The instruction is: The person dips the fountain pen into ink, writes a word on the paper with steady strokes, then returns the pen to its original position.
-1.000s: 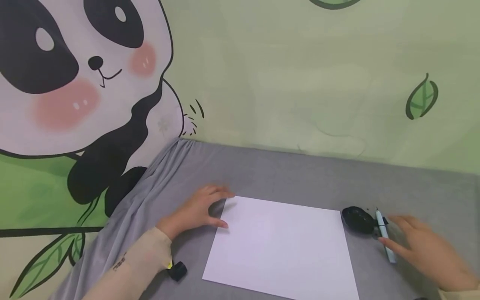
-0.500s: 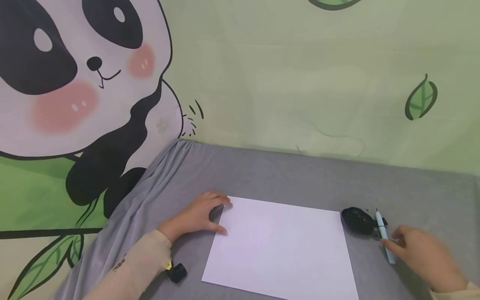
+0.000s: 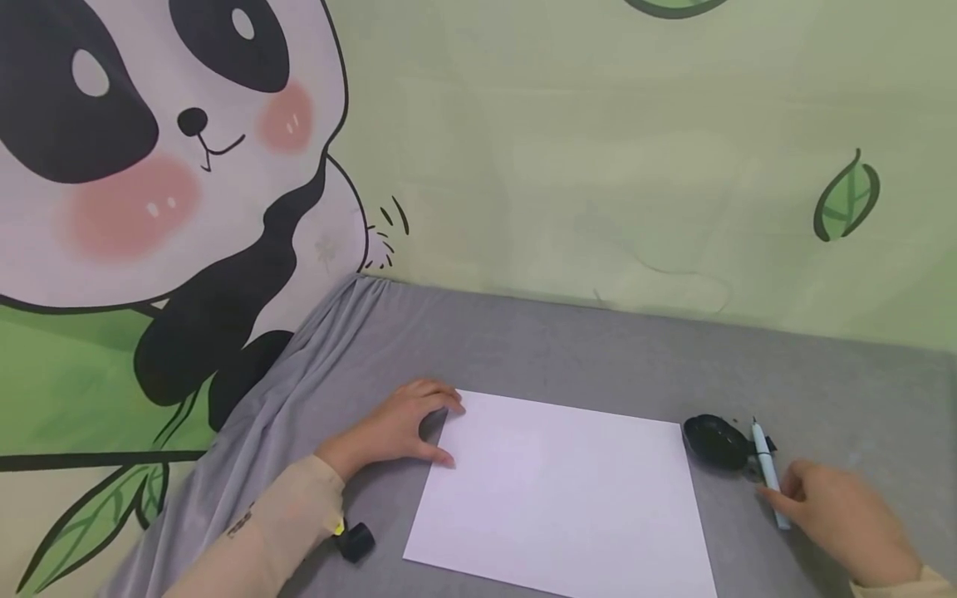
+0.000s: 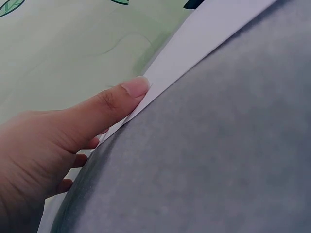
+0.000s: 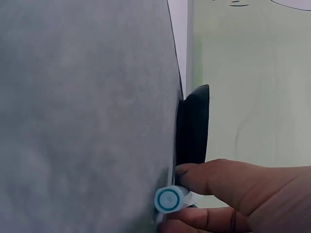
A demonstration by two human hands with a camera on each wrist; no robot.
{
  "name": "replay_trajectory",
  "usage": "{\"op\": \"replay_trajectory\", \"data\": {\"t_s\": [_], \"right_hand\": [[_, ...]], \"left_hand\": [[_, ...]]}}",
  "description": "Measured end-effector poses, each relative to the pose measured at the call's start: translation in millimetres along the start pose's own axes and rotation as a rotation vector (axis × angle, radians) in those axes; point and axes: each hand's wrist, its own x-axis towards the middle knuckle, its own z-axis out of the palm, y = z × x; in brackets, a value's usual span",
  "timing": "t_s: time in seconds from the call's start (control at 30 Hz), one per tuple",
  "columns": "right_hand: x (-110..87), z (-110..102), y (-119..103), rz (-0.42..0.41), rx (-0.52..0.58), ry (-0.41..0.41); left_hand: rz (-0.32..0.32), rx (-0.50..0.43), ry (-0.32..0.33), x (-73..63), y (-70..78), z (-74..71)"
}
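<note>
Within the right hand's point(image 3: 845, 517) pinch, a pen point(image 3: 764, 457)

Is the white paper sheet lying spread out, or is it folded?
Spread out: the white paper sheet lies flat on the gray cloth, its visible edges straight and no fold line showing.

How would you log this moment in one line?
left fingers: on left edge of white paper | right fingers: around pale blue pen | black oval object: by paper's right edge
</note>
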Motion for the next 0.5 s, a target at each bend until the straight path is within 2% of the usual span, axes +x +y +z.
{"op": "replay_trajectory", "data": {"t_s": [0.2, 0.43, 0.5], "right_hand": [[0.0, 1.4, 2.4, -0.008, -0.004, 0.011], [1.8, 1.1, 2.1, 0.07, -0.012, -0.045], [1.8, 0.8, 4.7, 0.07, -0.013, -0.04]], "left_hand": [[0.003, 0.002, 0.004, 0.2, -1.4, 0.6], [-0.022, -0.017, -0.019, 0.3, 2.3, -2.4], [-0.024, -0.02, -0.02, 0.5, 2.3, -2.5]]}}
